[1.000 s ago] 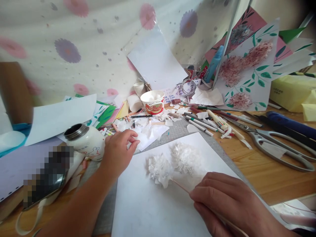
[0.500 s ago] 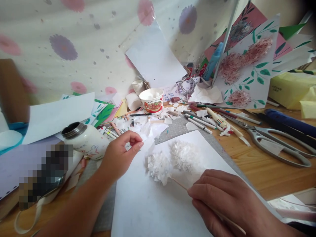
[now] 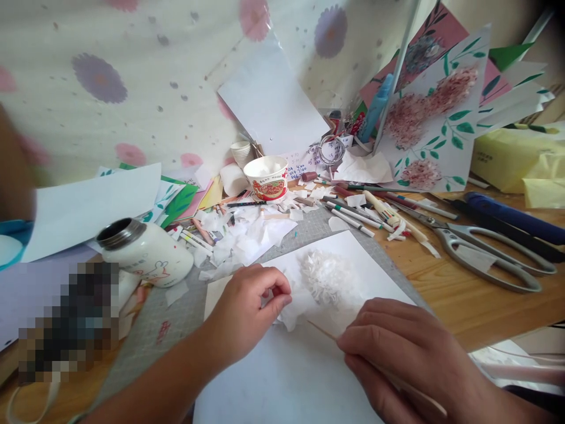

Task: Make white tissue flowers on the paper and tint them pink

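Observation:
My right hand [image 3: 397,347] is closed round a thin wooden stick [image 3: 323,331], its pointed tip aimed left over a white paper sheet [image 3: 260,377]. Thumb and fingertips of my left hand [image 3: 251,309] are pinched together at a thin white tissue piece [image 3: 303,297], just left of the stick's tip. A fluffy white tissue-paper flower head [image 3: 329,274] sits on the sheet beyond both hands. A smaller white tuft beside it is mostly hidden behind my left hand.
A white bottle without a lid [image 3: 145,250] leans at the left. Paper scraps [image 3: 260,235] and a paper bowl [image 3: 265,176] are behind the sheet. Markers [image 3: 353,218] and large scissors [image 3: 485,250] lie at the right. Flower pictures [image 3: 432,118] stand at the back right.
My left hand has moved right and down, carrying the tissue piece from behind the smaller tuft to in front of it. My right hand still holds the stick in about the same place.

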The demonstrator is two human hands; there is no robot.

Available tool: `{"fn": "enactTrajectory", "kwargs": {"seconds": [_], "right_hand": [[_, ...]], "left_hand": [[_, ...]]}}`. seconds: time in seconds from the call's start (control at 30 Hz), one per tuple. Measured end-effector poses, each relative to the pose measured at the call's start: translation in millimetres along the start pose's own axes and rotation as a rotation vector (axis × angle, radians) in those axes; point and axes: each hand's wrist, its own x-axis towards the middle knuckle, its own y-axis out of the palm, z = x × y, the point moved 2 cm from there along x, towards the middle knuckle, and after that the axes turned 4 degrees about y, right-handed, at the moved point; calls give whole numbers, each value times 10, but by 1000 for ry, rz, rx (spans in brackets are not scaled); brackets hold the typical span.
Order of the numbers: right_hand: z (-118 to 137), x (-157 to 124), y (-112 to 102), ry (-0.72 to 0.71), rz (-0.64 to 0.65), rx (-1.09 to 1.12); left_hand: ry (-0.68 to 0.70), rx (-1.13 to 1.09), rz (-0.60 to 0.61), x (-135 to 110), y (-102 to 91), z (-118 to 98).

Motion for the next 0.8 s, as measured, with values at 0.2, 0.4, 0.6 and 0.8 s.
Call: {"fn": "enactTrajectory", "kwargs": {"seconds": [0.2,0.4,0.6,0.8], "right_hand": [[-14,-4,-85,108,-82,65],[-39,12,19,123,23,107],[-24,89,46,153,94,40],[-55,84,76,257,132,87]], "left_hand": [[84,83,18,-31,-8,-15],[145,116,37,-43,-10,-14],[226,82,86,-66,-104,9],[262,139,120,-104,-146,33]]}}
